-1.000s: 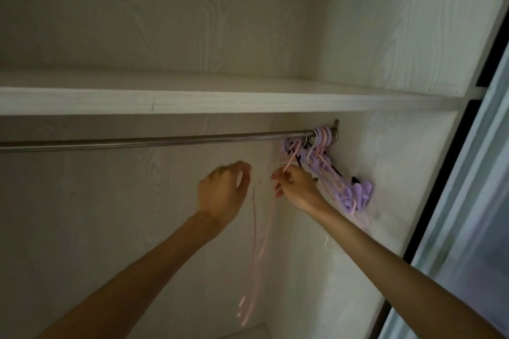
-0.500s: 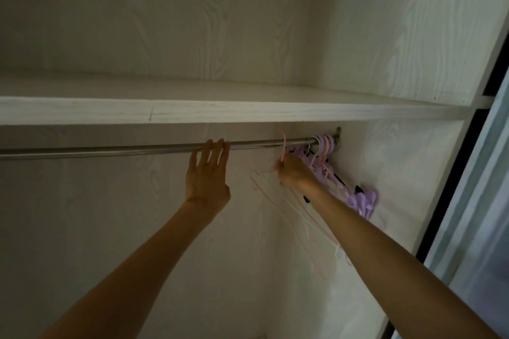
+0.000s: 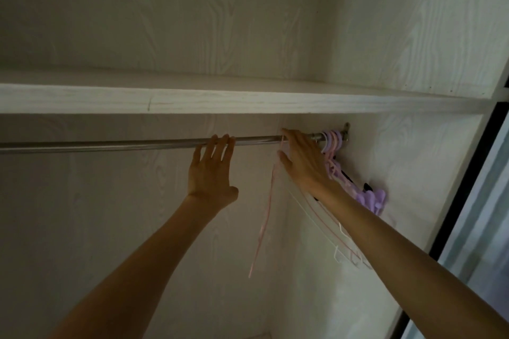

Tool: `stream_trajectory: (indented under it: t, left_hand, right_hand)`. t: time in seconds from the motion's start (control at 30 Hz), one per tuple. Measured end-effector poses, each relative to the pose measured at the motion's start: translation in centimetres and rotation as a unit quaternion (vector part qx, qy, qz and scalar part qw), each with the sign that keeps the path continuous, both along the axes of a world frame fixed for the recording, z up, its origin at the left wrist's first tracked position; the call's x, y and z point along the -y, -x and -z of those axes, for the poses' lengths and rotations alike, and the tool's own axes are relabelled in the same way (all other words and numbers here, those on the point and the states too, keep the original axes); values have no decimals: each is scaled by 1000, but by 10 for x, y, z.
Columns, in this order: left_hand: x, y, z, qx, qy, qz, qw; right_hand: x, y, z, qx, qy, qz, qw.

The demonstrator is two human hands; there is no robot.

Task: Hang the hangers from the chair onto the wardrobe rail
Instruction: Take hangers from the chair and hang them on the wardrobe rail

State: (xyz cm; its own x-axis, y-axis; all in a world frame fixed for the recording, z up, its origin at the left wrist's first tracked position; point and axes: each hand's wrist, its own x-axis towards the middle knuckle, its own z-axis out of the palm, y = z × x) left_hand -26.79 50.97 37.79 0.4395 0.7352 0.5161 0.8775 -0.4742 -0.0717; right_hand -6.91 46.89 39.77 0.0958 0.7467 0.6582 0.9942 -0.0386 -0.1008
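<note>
Rail: the metal wardrobe rail (image 3: 110, 144) runs left to right under the white shelf (image 3: 192, 102), ending at a bracket (image 3: 346, 129) on the right side wall.
Left hand: your left hand (image 3: 210, 170) is raised to the rail, fingers straight and slightly spread, fingertips (image 3: 220, 139) touching the bar from the near side. It holds nothing.
Right hand: your right hand (image 3: 301, 162) is at the rail, right of the left hand, its index finger laid over the bar and its thumb below.
Grip state: the right hand's fingers appear to pinch the top of a thin pink hanger (image 3: 265, 215) at the rail; the dim light and blur make the exact contact uncertain.
Hanger in hand: the thin pink hanger hangs down from your right hand, below the rail, between your two forearms.
Hung hangers: a cluster of purple and pink hangers (image 3: 333, 143) sits hooked on the rail at its far right end, touching the bracket, their bodies slanting down along the right wall.
More thin hangers: further pale wire-like hangers (image 3: 341, 245) lie beneath your right forearm, against the right wall.
Right edge: a dark door frame (image 3: 468, 173) borders the wardrobe.
</note>
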Motion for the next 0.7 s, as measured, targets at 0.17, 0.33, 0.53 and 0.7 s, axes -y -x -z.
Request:
stream_trajectory:
  t: [0.17, 0.33, 0.53, 0.7]
  left_hand:
    - [0, 3, 2, 6, -9, 5, 1000]
    - [2, -1, 4, -8, -15, -14, 1000]
    - [3, -5, 3, -28, -4, -36, 999]
    - [4, -6, 3, -34, 4, -42, 999]
  right_hand:
    - [-18, -19, -4, 119, 13, 21, 993]
    - [-8, -58, -5, 116, -18, 39, 992]
    - [0, -86, -10, 109, -12, -1, 994]
    - [5, -86, -13, 104, -6, -18, 994]
